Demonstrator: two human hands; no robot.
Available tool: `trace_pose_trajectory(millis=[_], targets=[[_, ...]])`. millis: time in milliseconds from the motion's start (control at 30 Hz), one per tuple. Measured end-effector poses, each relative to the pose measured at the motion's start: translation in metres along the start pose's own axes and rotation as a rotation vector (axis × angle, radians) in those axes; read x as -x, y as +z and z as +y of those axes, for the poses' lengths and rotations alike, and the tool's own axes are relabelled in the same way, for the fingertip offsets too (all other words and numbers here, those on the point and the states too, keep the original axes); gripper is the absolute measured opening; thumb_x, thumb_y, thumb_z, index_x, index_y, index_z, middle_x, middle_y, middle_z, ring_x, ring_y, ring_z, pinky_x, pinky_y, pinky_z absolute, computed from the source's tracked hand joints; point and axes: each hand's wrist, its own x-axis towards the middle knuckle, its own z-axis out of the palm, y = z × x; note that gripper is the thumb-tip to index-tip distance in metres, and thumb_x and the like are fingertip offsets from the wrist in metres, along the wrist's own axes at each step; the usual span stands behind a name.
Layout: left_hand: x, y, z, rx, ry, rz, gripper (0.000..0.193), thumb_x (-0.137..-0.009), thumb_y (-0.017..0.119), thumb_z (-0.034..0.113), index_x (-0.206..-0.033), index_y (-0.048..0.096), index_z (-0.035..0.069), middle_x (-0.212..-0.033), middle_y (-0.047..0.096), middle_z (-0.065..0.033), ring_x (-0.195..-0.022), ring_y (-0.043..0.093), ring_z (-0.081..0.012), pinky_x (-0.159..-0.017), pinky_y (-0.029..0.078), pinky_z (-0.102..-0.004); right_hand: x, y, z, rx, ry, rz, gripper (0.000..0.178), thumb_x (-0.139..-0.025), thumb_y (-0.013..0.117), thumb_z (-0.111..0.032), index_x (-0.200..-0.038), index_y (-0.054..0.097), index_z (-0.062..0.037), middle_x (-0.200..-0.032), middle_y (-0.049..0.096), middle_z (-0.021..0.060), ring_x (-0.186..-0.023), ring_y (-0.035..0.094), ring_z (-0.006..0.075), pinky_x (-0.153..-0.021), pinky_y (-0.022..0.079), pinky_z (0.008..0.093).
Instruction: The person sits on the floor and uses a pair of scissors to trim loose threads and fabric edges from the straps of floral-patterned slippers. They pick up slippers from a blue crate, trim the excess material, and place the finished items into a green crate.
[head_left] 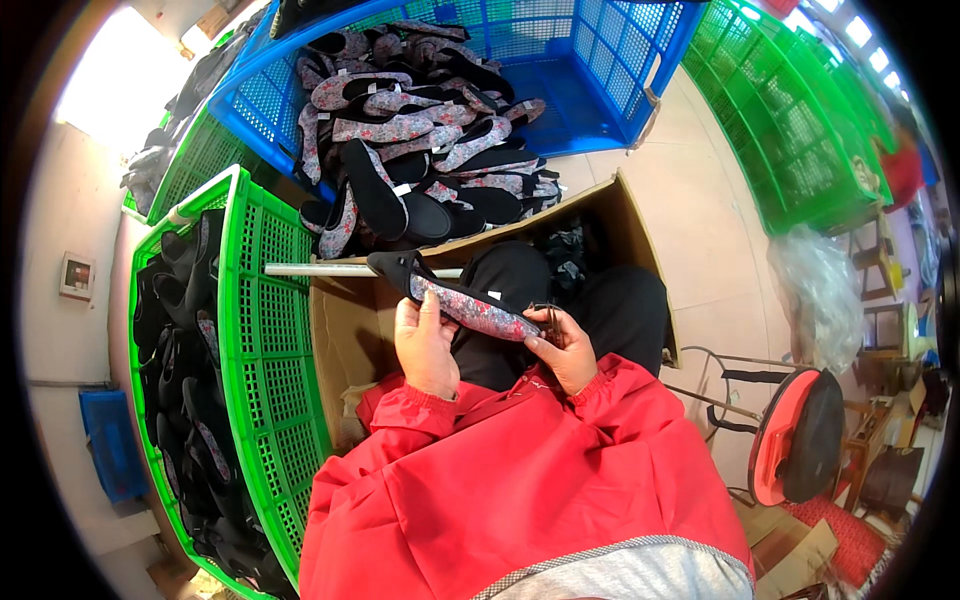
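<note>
A cloth shoe [475, 311] with a grey-and-red floral side and a black end is held up over my lap, side-on. My left hand [427, 345] grips it from below near the black end, thumb against the floral cloth. At the other end, my right hand [566, 350] pinches the shoe's tip. Something thin and dark [550, 316] shows by the right fingers, too small to name. A pile of similar floral shoes [400, 130] with black soles lies just beyond, in and in front of a blue crate [560, 90].
On my left stands a green crate [275, 340] full of black shoes. An open cardboard box [640, 230] surrounds my knees, with a metal bar [315, 270] across its left side. At right are a round red-and-black stool [800, 440], clear plastic [815, 290] and another green crate [790, 120].
</note>
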Motion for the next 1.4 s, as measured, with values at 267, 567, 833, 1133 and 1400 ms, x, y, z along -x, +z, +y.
trace_pose_trajectory(millis=[267, 567, 833, 1133, 1400], targets=[[-0.012, -0.011, 0.003, -1.115, 0.298, -0.499, 0.017, -0.087, 0.070, 0.006, -0.082, 0.055, 0.001, -0.064, 0.059, -0.0023, -0.057, 0.048, -0.0061, -0.050, 0.038, -0.0272, -0.014, -0.005, -0.009, 0.010, 0.195, 0.222, 0.019, -0.095, 0.066, -0.020, -0.104, 0.060, -0.0050, -0.075, 0.062, 0.0019, -0.053, 0.052, 0.0074, -0.044, 0.033, 0.0204], [-0.056, -0.052, 0.025, 0.035, -0.410, -0.231, 0.019, -0.100, 0.051, 0.015, -0.109, 0.064, 0.005, -0.098, 0.071, -0.0072, -0.084, 0.068, -0.0186, -0.074, 0.055, -0.0335, -0.012, -0.012, 0.007, -0.086, 0.257, 0.253, 0.010, -0.097, 0.056, -0.014, -0.105, 0.057, -0.0075, -0.092, 0.069, 0.0082, -0.052, 0.054, 0.0073, -0.040, 0.030, 0.0188], [-0.073, -0.071, 0.029, 0.276, -0.620, -0.185, 0.024, -0.101, 0.050, 0.021, -0.112, 0.066, 0.006, -0.100, 0.072, -0.0066, -0.089, 0.068, -0.0214, -0.085, 0.054, -0.0395, -0.012, -0.015, 0.010, -0.101, 0.345, 0.262, 0.013, -0.094, 0.057, -0.006, -0.106, 0.056, -0.0112, -0.091, 0.069, 0.0076, -0.055, 0.055, 0.0090, -0.041, 0.032, 0.0188], [-0.073, -0.067, 0.024, 0.256, -0.587, -0.120, 0.023, -0.100, 0.052, 0.022, -0.110, 0.067, 0.007, -0.099, 0.073, -0.0063, -0.089, 0.068, -0.0213, -0.086, 0.053, -0.0389, -0.012, -0.015, 0.008, -0.099, 0.353, 0.283, 0.014, -0.093, 0.057, -0.005, -0.107, 0.056, -0.0080, -0.090, 0.070, 0.0084, -0.052, 0.051, 0.0071, -0.040, 0.030, 0.0193], [-0.061, -0.055, 0.044, 0.332, -0.404, -0.084, 0.027, -0.102, 0.041, 0.021, -0.108, 0.063, 0.007, -0.095, 0.071, -0.0059, -0.086, 0.066, -0.0231, -0.083, 0.054, -0.0428, -0.011, -0.022, 0.014, -0.124, 0.323, 0.232, 0.013, -0.093, 0.059, -0.006, -0.106, 0.056, -0.0065, -0.088, 0.069, 0.0085, -0.044, 0.041, 0.0057, -0.039, 0.029, 0.0198]])
